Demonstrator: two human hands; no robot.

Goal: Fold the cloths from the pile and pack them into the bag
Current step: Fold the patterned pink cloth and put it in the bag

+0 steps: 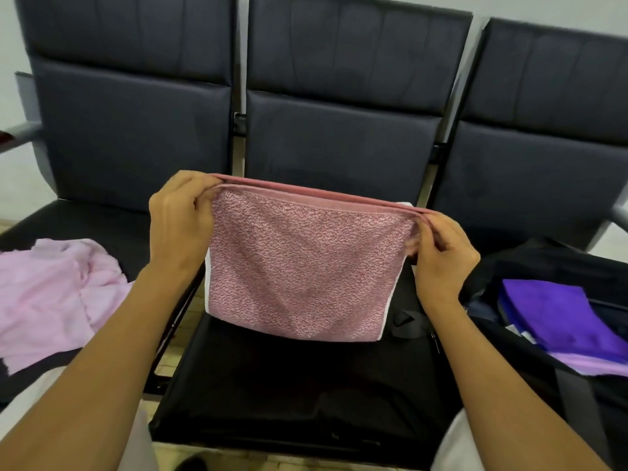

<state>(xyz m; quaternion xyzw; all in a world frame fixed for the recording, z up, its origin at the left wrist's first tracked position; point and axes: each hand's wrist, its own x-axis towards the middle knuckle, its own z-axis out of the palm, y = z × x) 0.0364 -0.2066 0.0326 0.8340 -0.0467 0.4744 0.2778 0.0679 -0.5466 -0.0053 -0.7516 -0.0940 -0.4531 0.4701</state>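
A dusty-pink terry cloth (302, 263) with white side edges hangs folded in half above the middle seat. My left hand (180, 215) pinches its top left corner and my right hand (441, 256) pinches its top right corner, holding the doubled top edge taut. On the left seat lies a crumpled pale pink cloth (54, 297). A dark open bag (557, 270) sits on the right seat, with a folded purple cloth (557, 317) inside it over a lilac one (591, 365).
Three dark padded chairs stand in a row; the middle seat (292, 385) is below the hanging cloth. A black strap buckle (404, 321) lies by the bag's left side. Grey armrests flank the row, and a light wall is behind.
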